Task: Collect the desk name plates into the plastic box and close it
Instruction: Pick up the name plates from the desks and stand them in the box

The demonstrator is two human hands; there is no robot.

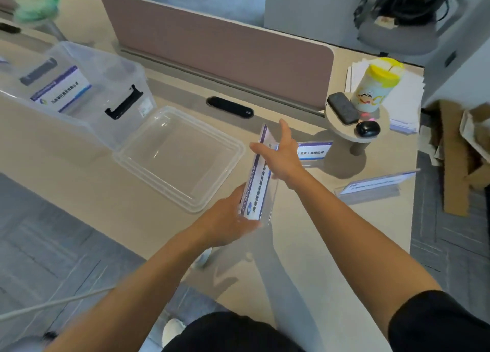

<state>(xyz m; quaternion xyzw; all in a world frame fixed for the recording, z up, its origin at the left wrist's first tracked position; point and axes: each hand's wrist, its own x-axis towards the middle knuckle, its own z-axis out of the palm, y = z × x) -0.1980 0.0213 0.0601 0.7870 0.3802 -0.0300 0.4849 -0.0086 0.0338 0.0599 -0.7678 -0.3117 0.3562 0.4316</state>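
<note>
Two bare forearms reach out from the bottom edge, and between them is the held name plate [256, 181], a clear acrylic stand with a white and blue card, lifted just above the desk [92, 192] and running lengthwise away from the camera. The left hand [230, 219] grips its near end, fingers curled around the base. The right hand [281, 155] is up at the far half, fingers straight and spread wide, thumb out to the left, palm laid against the plate rather than clutching it.

Left of the hands the lid [233, 146] lies flat on the desk, touching the plastic box [119, 70], which stands open with one name plate inside [61, 89].

Off to the right, a second name plate [314, 151] stands just past the right hand, and a third name plate [371, 185] sits further right near the desk edge. Behind them a small round stand [342, 132] carries a yellow-lidded canister [376, 86] and a black mouse [367, 128].
</note>
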